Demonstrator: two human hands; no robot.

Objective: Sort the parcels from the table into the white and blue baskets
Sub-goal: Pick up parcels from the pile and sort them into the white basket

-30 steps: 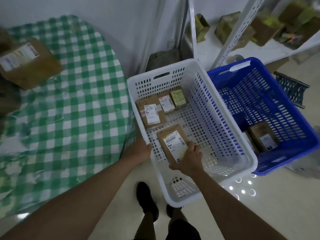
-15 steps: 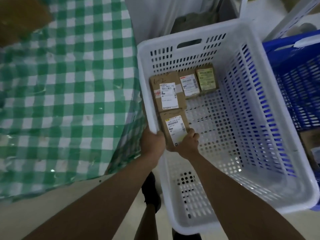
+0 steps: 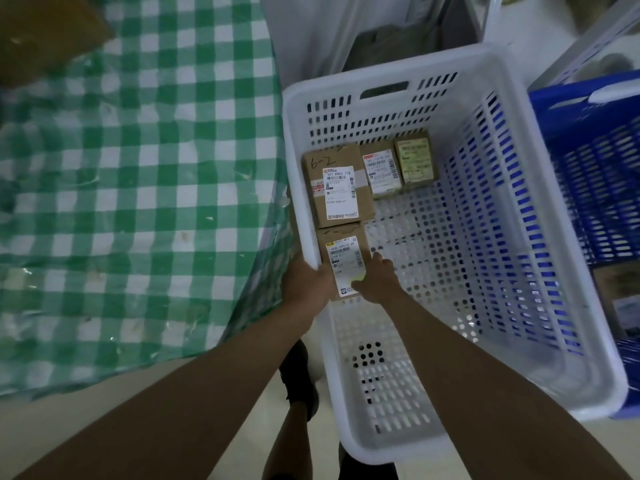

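The white basket [image 3: 433, 62] stands on the floor right of the table [image 3: 138, 168]. My left hand [image 3: 304, 282] grips its left rim. My right hand [image 3: 377, 282] reaches inside and holds a brown labelled parcel [image 3: 341, 252] against the left wall on the basket floor. Just beyond it lies a larger brown parcel marked "6-2" [image 3: 337, 185]. A small white-labelled parcel [image 3: 379, 171] and a yellow-labelled one [image 3: 414, 161] sit beside it along the far wall. The blue basket [image 3: 588, 168] stands at the right, with a brown parcel [image 3: 620, 299] partly visible inside.
The table has a green-and-white checked cloth that hangs over its edge next to the white basket. A brown parcel [image 3: 41, 32] lies at its far left corner, blurred. My feet are below the basket's near-left corner. A white shelf frame rises behind the baskets.
My right hand has moved the labelled parcel to the basket's left wall, behind the "6-2" parcel. My left hand has taken hold of the rim. The view has moved closer and lower.
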